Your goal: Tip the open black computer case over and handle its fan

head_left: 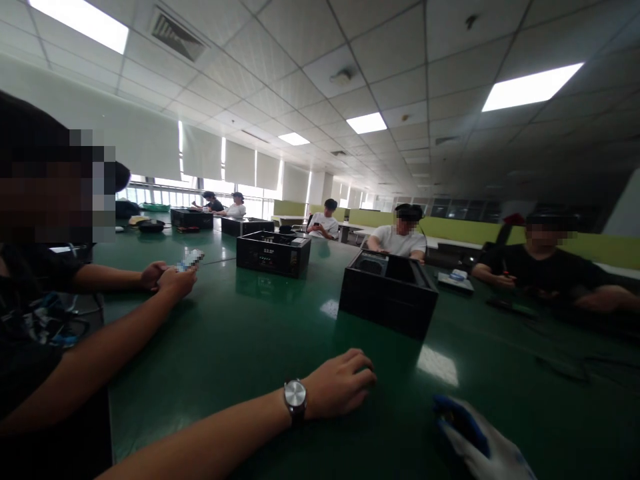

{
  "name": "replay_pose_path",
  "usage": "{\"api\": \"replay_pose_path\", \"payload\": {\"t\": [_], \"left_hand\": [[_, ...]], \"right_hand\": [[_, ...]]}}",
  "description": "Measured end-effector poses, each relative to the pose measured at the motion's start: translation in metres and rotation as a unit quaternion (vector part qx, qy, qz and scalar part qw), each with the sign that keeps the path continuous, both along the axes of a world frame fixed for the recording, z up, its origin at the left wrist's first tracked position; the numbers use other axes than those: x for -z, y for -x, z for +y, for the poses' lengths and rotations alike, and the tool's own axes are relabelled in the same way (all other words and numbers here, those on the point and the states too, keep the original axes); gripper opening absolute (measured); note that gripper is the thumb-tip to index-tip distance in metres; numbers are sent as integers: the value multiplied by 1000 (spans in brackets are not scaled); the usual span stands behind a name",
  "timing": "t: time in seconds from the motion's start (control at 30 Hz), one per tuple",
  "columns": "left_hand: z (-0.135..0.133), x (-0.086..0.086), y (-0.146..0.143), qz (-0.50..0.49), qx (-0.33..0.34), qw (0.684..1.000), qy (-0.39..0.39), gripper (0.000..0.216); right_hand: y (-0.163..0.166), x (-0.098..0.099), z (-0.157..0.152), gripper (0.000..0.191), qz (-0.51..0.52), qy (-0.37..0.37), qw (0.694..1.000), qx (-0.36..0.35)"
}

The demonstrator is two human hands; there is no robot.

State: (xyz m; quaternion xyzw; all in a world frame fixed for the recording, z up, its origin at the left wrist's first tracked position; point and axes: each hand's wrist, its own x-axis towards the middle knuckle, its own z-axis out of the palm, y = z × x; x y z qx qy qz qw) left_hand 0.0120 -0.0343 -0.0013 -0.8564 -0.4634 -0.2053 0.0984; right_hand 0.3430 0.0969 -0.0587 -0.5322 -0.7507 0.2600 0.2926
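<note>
My left hand (340, 383), bare with a silver watch (295, 393) at the wrist, rests palm down on the green table. Its fingers are loosely bent and a little apart, and nothing shows in them. At the lower right is my right hand (475, 433) in a pale glove with a blue coating. A dark gap separates its thumb and fingers; no held thing can be made out there, and the area is dim. Beyond both hands stands an open black computer case (387, 300) with a power supply unit (374, 262) inside; neither hand touches it.
Another open black case (273, 257) stands farther left. A seated person's hands (173, 277) hold a phone close on my left. Across the table sit several people. At the right lie a small white box (455, 281) and dark cables (565, 367).
</note>
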Motion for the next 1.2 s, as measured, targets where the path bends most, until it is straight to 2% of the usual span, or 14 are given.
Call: {"api": "replay_pose_path", "payload": {"t": [0.1,0.17,0.23,0.37,0.5,0.63,0.77,0.83,0.87,0.93,0.97,1.03,1.1,1.2], "left_hand": [[-2,-10,-7,10,16,998,-64,35],[6,-30,-16,8,7,992,-127,37],[26,-60,-26,-7,-57,986,-156,43],[86,-119,-39,-23,-184,978,-98,42],[116,-144,-43,-1,-231,973,-5,32],[77,-145,-47,39,-232,971,44,38],[-24,-156,-48,81,-182,976,92,61],[-76,-174,-45,91,-104,976,166,65],[-96,-185,-43,86,-26,965,245,63],[-122,-204,-38,66,115,912,388,48],[-126,-210,-35,58,155,892,420,41],[-120,-210,-28,76,176,899,394,54],[-103,-193,-22,144,180,926,299,79],[-76,-155,-20,270,206,926,163,98]], "right_hand": [[-16,-12,13,71,44,6,997,68],[-29,-18,20,78,70,-5,990,120],[-37,-23,19,87,94,4,985,142],[-32,-33,2,95,48,26,996,74],[-25,-36,-8,85,2,7,998,62],[-30,-35,-5,75,7,-9,999,43],[-34,-37,0,69,31,-13,999,8],[-34,-39,1,69,43,-18,999,-12],[-34,-40,0,69,46,-18,999,-18],[-35,-41,-6,67,50,-17,998,-25],[-36,-41,-9,64,48,-18,998,-26],[-41,-38,-19,61,42,-21,999,-25],[-50,-32,-32,63,42,-13,999,-17],[-72,-26,-55,73,47,9,999,-10]]}}
